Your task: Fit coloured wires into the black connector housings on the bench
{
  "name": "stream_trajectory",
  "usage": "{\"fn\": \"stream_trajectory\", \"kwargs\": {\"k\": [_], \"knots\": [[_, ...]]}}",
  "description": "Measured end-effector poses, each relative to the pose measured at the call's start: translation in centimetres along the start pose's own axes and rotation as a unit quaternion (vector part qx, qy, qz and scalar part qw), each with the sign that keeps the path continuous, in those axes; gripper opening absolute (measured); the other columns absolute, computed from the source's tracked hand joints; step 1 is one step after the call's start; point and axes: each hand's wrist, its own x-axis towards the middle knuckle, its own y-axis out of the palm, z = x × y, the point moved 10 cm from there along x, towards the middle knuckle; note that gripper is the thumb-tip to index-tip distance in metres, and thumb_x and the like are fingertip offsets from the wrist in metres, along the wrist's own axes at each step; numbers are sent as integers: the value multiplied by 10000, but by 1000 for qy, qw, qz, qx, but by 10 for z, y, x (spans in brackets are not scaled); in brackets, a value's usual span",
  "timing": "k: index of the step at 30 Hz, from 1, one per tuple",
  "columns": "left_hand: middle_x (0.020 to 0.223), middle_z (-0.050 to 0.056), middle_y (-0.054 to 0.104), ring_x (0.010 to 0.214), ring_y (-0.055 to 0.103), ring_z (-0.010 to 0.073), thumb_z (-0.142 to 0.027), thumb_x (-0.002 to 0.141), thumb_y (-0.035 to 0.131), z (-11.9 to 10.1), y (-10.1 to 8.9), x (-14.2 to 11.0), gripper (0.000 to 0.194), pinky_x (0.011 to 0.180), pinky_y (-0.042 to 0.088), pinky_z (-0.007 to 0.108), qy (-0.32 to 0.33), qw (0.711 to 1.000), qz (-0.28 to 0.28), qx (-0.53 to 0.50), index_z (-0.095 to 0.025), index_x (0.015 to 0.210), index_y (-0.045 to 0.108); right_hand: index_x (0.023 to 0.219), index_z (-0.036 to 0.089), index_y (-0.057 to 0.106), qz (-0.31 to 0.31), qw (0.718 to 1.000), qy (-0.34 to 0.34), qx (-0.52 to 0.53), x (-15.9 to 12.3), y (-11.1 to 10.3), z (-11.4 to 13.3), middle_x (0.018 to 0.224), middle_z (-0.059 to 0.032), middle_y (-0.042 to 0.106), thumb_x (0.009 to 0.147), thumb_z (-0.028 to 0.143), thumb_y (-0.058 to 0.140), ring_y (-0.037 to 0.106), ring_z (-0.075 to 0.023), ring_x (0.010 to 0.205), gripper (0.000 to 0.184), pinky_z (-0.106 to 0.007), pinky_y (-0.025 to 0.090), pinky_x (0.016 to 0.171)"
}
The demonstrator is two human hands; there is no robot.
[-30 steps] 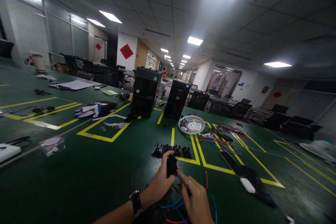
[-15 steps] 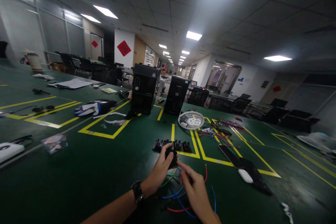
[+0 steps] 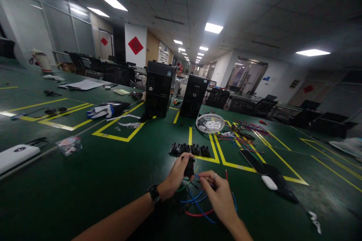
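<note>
My left hand is closed around a small black block-like part, whose exact kind I cannot make out. Close to the block's lower right side, my right hand pinches a thin blue wire between thumb and forefinger. Whether the wire's end is inside the block or only against it, I cannot tell. Beneath both hands lie loose blue, red and green wires. Just beyond the left hand, a row of similar black parts sits on the green table.
Further back stand two black computer towers. A round white basket and a tangle of coloured wires lie to the right. A phone and a white case are nearer. Gloves lie left.
My right hand has drawn slightly back to the right, and the pinched blue wire now shows between its fingers and the block. My left hand still holds the block, turned a little.
</note>
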Motion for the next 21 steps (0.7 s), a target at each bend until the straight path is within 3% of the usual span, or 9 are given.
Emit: {"fn": "stream_trajectory", "kwargs": {"k": [3,7,10,12,14,17,18,21], "knots": [[797,-17,517,540,546,88,-586,888,410,3,2,2,426,480,443,212,6,1000,28,-5,-208,1054,516,935,169,690,7,998,-21,-65,0,-8,9,776,-46,707,901,346,562,664,-189,721,221,-257,484,669],[748,-30,537,544,580,99,-560,897,428,-2,8,-3,409,525,476,226,27,999,35,5,-204,1092,479,924,164,702,-12,988,-34,-150,5,-24,24,683,-27,687,897,358,559,627,-164,604,242,-233,457,569],[736,-19,565,569,606,118,-548,901,433,-17,12,-4,410,567,503,252,59,998,11,-22,-194,1105,462,944,173,699,-31,979,-61,-191,8,-26,39,685,-19,684,905,343,548,625,-153,595,230,-224,455,568],[770,-5,587,602,624,128,-536,892,465,-33,4,1,396,595,514,265,87,994,-26,-57,-197,1096,464,934,175,686,-44,974,-90,-202,3,-19,44,720,-26,692,919,321,524,636,-148,614,219,-222,461,589],[787,-9,590,597,632,127,-519,887,484,-54,-26,9,351,581,509,260,125,979,-114,-110,-211,1054,459,901,170,663,-23,971,-120,-206,-8,1,41,724,-28,690,939,284,481,640,-141,611,218,-216,458,585],[736,-39,564,539,630,122,-508,916,411,-85,-99,15,294,521,480,238,178,923,-300,-161,-223,987,419,911,183,641,82,958,-164,-219,-28,44,30,751,-20,693,946,218,445,656,-138,629,202,-208,451,572],[760,-29,583,563,646,130,-509,920,397,-97,-116,18,297,516,471,230,194,919,-314,-138,-223,999,418,933,192,637,106,955,-166,-222,-31,53,26,777,-19,697,946,204,446,666,-143,660,191,-211,456,588],[836,20,661,705,676,165,-544,901,412,-118,-137,36,363,648,507,282,203,946,-253,21,-206,1025,459,963,207,624,90,956,-136,-245,-26,52,17,839,-30,694,947,195,460,666,-174,754,165,-256,476,672]]}}
